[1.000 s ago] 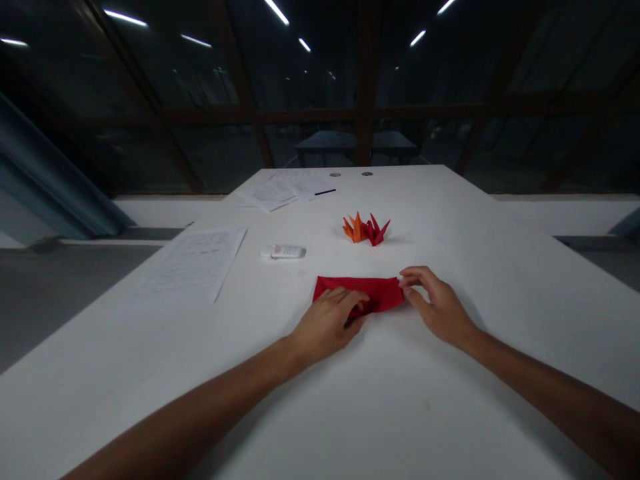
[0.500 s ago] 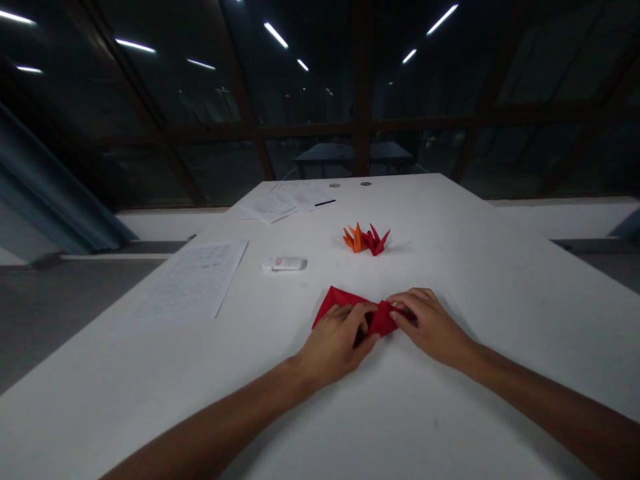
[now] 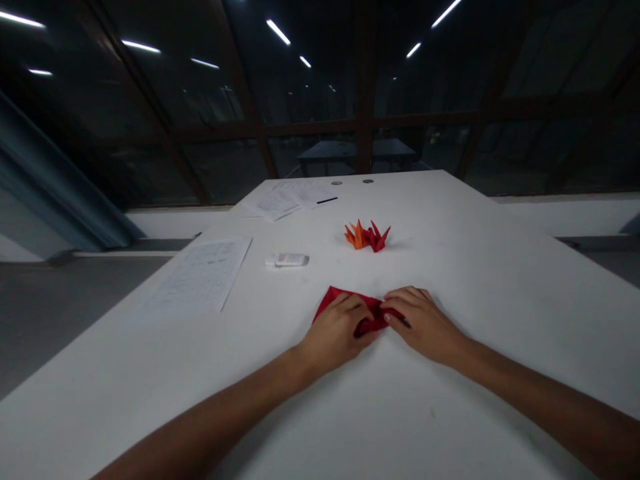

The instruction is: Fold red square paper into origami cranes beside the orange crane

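A partly folded sheet of red origami paper (image 3: 327, 301) lies on the white table in front of me. My left hand (image 3: 340, 330) rests over its left and middle part, fingers curled and gripping it against the table. At its right end, my right hand (image 3: 417, 320) pinches the paper between thumb and fingers. Both hands cover much of the sheet, so the folds beneath them are hidden. Farther back stand an orange paper crane (image 3: 356, 236) and a red paper crane (image 3: 379, 238), side by side and touching.
Left of the cranes lies a white bottle-shaped item (image 3: 287, 260) with small print. A printed sheet (image 3: 205, 273) lies on the table's left side. More papers (image 3: 280, 201) and a black pen-like stick (image 3: 327, 200) are near the far edge, by two round discs (image 3: 368, 181).
My right hand has shifted slightly left, closer to my left hand, and presses lower on the red paper. Less of the paper's right part shows. The view has tilted a little.
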Demonstrator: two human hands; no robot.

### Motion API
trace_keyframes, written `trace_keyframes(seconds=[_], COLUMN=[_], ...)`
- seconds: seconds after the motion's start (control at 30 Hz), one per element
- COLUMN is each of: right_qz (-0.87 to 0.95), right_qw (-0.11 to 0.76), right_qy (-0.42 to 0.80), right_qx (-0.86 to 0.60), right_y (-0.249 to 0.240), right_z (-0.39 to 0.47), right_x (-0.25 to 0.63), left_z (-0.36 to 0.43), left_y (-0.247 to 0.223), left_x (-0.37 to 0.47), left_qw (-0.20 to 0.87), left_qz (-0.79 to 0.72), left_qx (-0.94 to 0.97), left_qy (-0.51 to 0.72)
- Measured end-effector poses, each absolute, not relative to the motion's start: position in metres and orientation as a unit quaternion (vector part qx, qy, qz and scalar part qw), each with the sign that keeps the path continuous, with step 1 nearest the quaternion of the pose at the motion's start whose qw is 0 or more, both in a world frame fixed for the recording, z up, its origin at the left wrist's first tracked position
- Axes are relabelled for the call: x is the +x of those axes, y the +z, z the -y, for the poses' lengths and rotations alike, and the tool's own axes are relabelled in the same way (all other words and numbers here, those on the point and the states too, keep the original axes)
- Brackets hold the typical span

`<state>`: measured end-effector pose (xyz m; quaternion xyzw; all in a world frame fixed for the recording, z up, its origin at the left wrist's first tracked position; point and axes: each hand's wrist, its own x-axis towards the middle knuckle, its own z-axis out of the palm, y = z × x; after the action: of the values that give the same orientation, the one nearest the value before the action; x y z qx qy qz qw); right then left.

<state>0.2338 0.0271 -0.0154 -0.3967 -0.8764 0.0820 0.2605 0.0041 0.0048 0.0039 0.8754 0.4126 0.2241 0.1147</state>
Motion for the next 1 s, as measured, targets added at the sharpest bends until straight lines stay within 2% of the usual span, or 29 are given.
trace_keyframes(seconds=[0.17, 0.33, 0.5, 0.6, 0.7, 0.87, 1.0], right_qz=[0.863, 0.837, 0.771, 0.716, 0.659, 0.664, 0.616], right_qw=[0.296, 0.350, 0.383, 0.430, 0.467, 0.416, 0.406], right_qy=[0.106, 0.156, 0.271, 0.350, 0.455, 0.550, 0.605], right_qx=[-0.395, -0.390, -0.431, -0.425, -0.376, -0.291, -0.301], right_y=[-0.014, -0.007, 0.003, 0.008, 0.016, 0.022, 0.010], right_z=[-0.027, -0.027, -0.024, -0.027, -0.028, -0.013, -0.008], right_x=[0.236, 0.237, 0.238, 0.241, 0.242, 0.235, 0.228], left_z=[-0.005, 0.000, 0.000, -0.001, 0.002, 0.016, 0.018], left_y=[0.008, 0.012, 0.013, 0.015, 0.022, 0.028, 0.023], left_x=[0.001, -0.004, -0.008, -0.007, 0.000, 0.016, 0.019], left_qw=[0.055, -0.050, -0.082, 0.004, 0.205, 0.470, 0.562], left_qz=[-0.390, -0.362, -0.372, -0.407, -0.444, -0.428, -0.397], left_qx=[0.891, 0.903, 0.889, 0.853, 0.769, 0.567, 0.485], left_qy=[0.226, 0.226, 0.253, 0.326, 0.412, 0.524, 0.539])
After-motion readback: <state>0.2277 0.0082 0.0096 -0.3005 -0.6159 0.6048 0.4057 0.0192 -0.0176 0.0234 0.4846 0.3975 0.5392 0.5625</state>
